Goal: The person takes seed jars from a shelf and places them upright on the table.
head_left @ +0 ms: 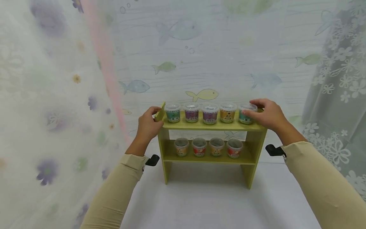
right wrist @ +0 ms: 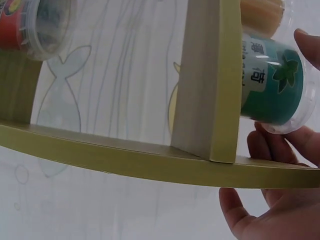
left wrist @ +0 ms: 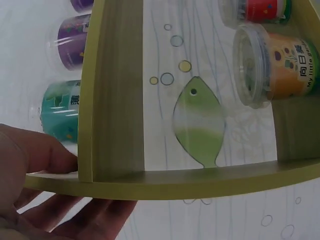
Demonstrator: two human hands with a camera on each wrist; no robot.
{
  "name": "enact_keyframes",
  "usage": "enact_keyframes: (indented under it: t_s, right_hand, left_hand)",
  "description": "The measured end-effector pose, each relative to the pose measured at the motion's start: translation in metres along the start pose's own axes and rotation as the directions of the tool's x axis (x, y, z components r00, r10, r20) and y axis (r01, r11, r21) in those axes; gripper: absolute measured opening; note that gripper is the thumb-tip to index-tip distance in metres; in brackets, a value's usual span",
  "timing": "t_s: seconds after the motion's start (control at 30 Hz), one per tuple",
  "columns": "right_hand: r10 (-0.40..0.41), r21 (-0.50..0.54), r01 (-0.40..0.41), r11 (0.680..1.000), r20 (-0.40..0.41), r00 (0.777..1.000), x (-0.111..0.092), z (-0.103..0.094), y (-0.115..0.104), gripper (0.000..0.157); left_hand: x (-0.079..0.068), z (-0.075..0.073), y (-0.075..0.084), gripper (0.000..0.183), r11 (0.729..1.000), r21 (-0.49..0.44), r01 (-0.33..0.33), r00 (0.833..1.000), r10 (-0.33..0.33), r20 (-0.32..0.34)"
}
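A small yellow-green two-tier shelf [head_left: 211, 160] stands upright on the white surface. My left hand [head_left: 148, 124] grips its left side panel near the top; the thumb lies inside and the other fingers outside in the left wrist view. At the right end of the upper board, my right hand [head_left: 270, 114] holds a teal-labelled lidded plastic cup [right wrist: 272, 80] between thumb and fingers, with some fingertips beside the right side panel [right wrist: 150, 162]. Along the same board stand another teal cup [head_left: 172, 114], two purple cups [head_left: 210, 114] and an orange cup [head_left: 227, 114].
On the lower board [head_left: 211, 159], orange-labelled cups [head_left: 216, 147] and red-labelled cups [head_left: 234, 149] stand in a row. Behind the shelf hangs a fish-patterned curtain [head_left: 228, 47]. A flowered curtain [head_left: 45, 127] is at left, and white lace [head_left: 337, 143] at right.
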State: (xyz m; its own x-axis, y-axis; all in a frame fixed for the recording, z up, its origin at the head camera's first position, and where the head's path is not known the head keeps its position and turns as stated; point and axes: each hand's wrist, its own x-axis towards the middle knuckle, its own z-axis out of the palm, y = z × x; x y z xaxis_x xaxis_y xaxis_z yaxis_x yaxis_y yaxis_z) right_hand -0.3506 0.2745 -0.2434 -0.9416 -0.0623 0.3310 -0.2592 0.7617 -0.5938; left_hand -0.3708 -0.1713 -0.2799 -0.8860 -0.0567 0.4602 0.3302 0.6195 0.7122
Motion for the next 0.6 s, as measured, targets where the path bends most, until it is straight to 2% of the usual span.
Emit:
enact_keyframes:
  t_s: [0.23,0.6]
  right_hand:
    - [-0.008,0.005,0.008,1.0,0.041,0.999,0.003,-0.001,-0.001,0.091]
    - [-0.029,-0.039,0.032,0.999,0.078,0.997,0.001,-0.005,-0.004,0.091]
  left_hand:
    - [0.001,0.004,-0.002,0.047,1.0,-0.007,0.016,1.0,-0.016,-0.015]
    - [0.0,0.005,-0.013,0.047,0.999,-0.042,-0.026,1.0,0.026,-0.007]
